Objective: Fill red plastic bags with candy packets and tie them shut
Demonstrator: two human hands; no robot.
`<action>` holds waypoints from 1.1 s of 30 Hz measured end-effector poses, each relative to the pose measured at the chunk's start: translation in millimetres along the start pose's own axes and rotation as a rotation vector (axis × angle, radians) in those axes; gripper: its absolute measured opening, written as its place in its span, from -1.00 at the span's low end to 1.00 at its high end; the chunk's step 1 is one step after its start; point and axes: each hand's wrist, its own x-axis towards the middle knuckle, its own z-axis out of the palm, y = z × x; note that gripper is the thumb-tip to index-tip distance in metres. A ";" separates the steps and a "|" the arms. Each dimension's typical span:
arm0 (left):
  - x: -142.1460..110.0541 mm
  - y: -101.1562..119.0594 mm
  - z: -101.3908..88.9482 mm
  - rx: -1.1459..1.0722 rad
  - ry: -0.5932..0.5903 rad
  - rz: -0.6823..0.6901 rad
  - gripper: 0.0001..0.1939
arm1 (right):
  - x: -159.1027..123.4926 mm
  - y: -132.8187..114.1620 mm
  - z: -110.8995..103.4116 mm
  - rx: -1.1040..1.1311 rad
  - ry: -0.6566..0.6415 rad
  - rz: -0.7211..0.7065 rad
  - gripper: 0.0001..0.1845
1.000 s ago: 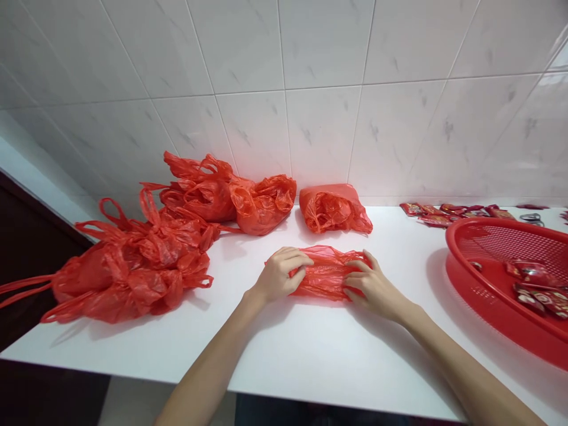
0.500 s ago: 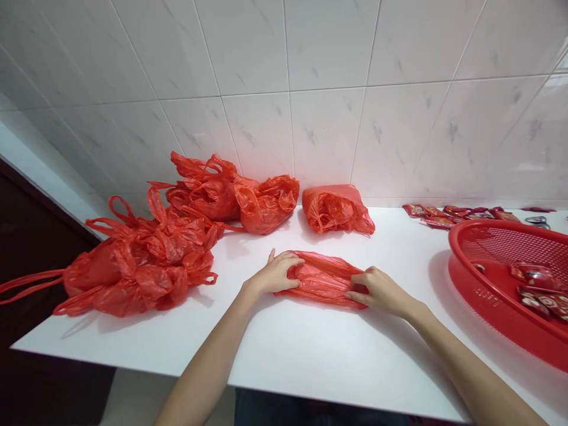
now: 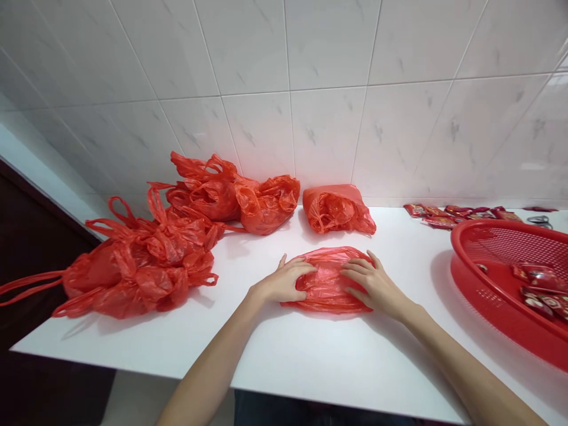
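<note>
Both hands spread flat, left hand (image 3: 284, 283) and right hand (image 3: 376, 285) open on a crinkly thin red plastic bag (image 3: 327, 283), nothing pinched, scrunched red bags (image 3: 142, 260) nearby, handles too tangled to count

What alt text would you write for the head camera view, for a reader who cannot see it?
The left hand and right hand press a flattened red plastic bag on a white counter. Crumpled red bags lie by the tiled wall; a red basket at right holds red packets.
</note>
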 end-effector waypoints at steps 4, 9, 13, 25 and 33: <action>-1.5 -6.7 -4.2 0.015 0.019 -0.107 -0.34 | -3.0 7.3 -3.5 -0.004 -0.202 0.185 -0.41; -3.9 -11.9 -8.9 -0.021 -0.015 -0.157 -0.27 | -12.1 11.6 -6.1 -0.012 -0.304 0.259 -0.22; -4.9 -9.9 -8.6 -0.001 0.019 -0.130 -0.26 | -15.3 6.2 -9.4 -0.036 -0.270 0.188 -0.12; 4.0 3.0 3.0 0.010 0.133 0.006 -0.79 | -5.7 -1.6 -8.4 -0.023 -0.064 0.055 -0.52; 4.0 -20.4 3.9 0.035 0.112 -0.089 -0.54 | -9.3 7.1 -10.9 0.012 -0.229 0.126 -0.19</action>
